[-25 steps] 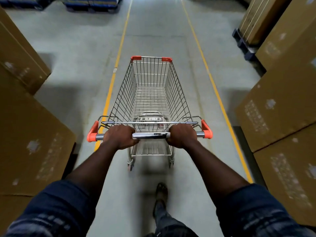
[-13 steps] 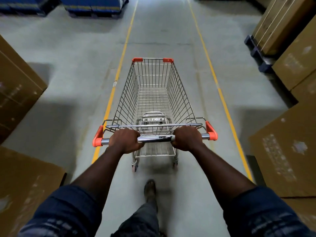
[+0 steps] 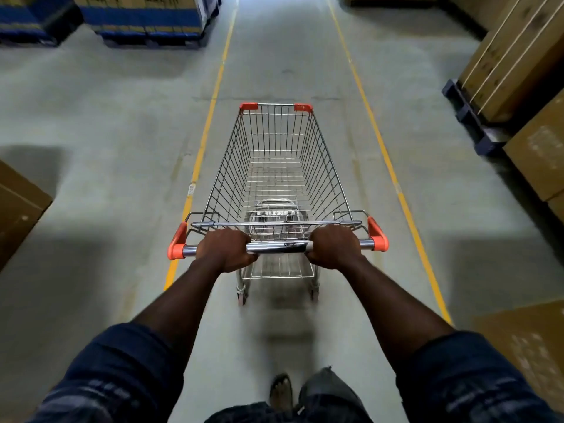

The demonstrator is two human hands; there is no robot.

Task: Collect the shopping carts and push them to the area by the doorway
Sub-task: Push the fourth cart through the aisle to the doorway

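- Dark blue sleeves [image 3: 116, 370], faintly pale-patterned, end well back from the fingers [image 3: 236, 238], leaving the forearms bare.
- Dark grey trousers [image 3: 323, 389].
- Dark shoe [image 3: 280, 392], far behind the fingers.

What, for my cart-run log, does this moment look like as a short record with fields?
cart: one wire shopping cart, basket empty
hands: left hand and right hand both grip the handle bar
path: concrete aisle between two yellow lines
sides: cardboard boxes on both sides
doorway: not in view
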